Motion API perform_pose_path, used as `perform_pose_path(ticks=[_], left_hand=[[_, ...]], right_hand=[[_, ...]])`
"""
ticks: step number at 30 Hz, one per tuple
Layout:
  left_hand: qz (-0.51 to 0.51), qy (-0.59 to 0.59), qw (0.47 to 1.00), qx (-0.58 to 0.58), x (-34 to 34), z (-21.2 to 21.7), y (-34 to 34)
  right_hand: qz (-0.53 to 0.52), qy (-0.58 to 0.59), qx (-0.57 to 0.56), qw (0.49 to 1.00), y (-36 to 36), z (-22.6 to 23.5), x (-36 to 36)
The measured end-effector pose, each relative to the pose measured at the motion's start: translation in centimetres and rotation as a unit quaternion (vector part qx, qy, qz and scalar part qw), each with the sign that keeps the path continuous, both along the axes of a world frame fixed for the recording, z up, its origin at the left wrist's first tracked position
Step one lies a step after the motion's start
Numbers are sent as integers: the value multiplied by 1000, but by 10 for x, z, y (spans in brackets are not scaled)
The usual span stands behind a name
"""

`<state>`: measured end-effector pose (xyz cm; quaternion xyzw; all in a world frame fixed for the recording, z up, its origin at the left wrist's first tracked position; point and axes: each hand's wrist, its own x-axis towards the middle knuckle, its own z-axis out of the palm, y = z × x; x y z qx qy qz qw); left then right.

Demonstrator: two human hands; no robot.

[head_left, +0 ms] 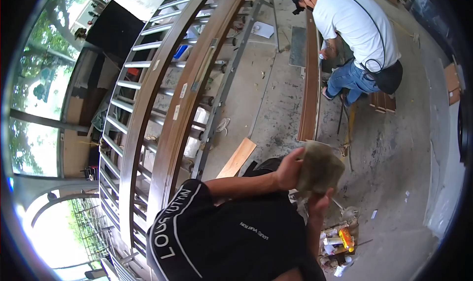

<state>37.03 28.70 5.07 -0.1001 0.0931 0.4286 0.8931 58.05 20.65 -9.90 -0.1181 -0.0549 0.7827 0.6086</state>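
Note:
Between my hands is a squarish greenish-brown pad (320, 168), worn-looking and blotchy; whether it is a sponge or a folded rag I cannot tell. My left hand (289, 170) grips its left edge, with the fingers partly hidden behind it. From below, my right hand (321, 202) holds its lower right corner. The pad is raised in front of my body, above the floor. Past its far edge, the near end of a long brown board (309, 84) comes into view.
Long brown boards (185, 84) lie across a metal roller rack (129, 84) on my left. A co-worker in a white shirt (362, 22) bends over the board ahead. Bottles and tubes (340, 246) stand at lower right. A short wood plank (237, 158) lies left of my hands.

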Motion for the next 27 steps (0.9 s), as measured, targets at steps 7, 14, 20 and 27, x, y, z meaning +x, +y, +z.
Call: perform_pose_path(ticks=[7, 14, 20, 27], left_hand=[[126, 34, 991, 38, -100, 8, -88], [267, 182, 946, 12, -185, -13, -177], [459, 203, 863, 60, -239, -14, -268], [571, 385, 725, 4, -248, -4, -341]], right_hand=[[128, -664, 136, 724, -12, 46, -111], [318, -201, -64, 924, 11, 109, -212], [445, -293, 15, 846, 21, 169, -320], [456, -389, 542, 590, 32, 141, -438]])
